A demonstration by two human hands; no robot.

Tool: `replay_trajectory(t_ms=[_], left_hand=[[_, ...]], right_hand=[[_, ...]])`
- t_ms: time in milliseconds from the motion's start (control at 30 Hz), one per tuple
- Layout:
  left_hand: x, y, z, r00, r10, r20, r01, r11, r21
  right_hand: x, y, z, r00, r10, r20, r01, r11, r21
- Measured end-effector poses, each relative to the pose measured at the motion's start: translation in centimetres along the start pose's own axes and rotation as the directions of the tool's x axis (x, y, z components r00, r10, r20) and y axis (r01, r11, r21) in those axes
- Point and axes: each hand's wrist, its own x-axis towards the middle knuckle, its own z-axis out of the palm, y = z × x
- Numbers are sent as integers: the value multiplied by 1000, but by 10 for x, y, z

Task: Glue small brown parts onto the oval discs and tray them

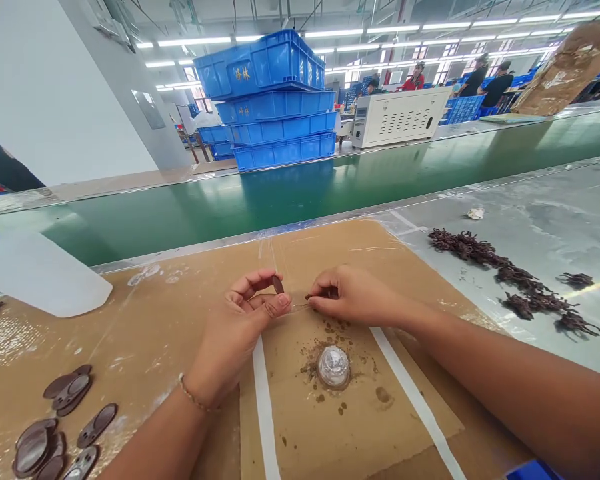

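My left hand [240, 313] is closed in a pinch on a small dark brown oval piece [278, 285], held upright between thumb and fingers. Facing it, my right hand [353, 295] pinches a small dark brown bit [308, 297]; only its tip shows, so its kind is unclear. A narrow gap separates the two hands. Below them, a small clear domed container [334, 367] sits on brown paper [300, 433] marked with dark drops. Flat brown oval pieces [35, 445], some with holes, lie at lower left. Dark brown stringy pieces [467, 248] are heaped at right.
A translucent white container [45, 270] lies at left. Beyond the work surface runs a green conveyor belt [200, 210]. Behind it stand stacked blue crates [285, 110], a white metal box [403, 119] and a cardboard box [565, 67]. Several people are in the background.
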Motion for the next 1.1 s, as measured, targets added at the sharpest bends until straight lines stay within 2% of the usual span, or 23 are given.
replay_trajectory(t_ms=[33,100,200,267,433,533,633,800,1100], left_hand=[[-1,1,0,1000,0,-1,0,1000,-2],[-2,2,1,1000,-3,-1,3,1000,-21],[-4,3,4,1000,6,11,-5,997,-79],[-6,3,5,1000,-1,29,5,993,-121],[-11,5,8,990,-37,134,62,981,-186],[-15,6,11,982,-38,184,76,976,-203],[-17,8,14,971,-26,239,86,966,-242],[-16,5,16,978,-40,203,96,956,-276],[-18,3,15,975,-42,218,98,963,-251]], right_hand=[[-1,-1,-1,1000,-11,4,11,1000,-7],[-4,-4,-3,998,-20,-62,21,1000,18],[-10,-9,-7,980,-4,-200,36,987,156],[-13,-12,-7,971,20,-236,48,960,276],[-17,-15,-2,987,15,-160,83,802,591],[-20,-18,1,991,-72,-113,130,715,687],[-23,-20,4,991,-113,-66,125,660,741],[-25,-21,5,995,-92,-31,82,638,766],[-24,-23,3,993,-107,-55,112,656,746]])
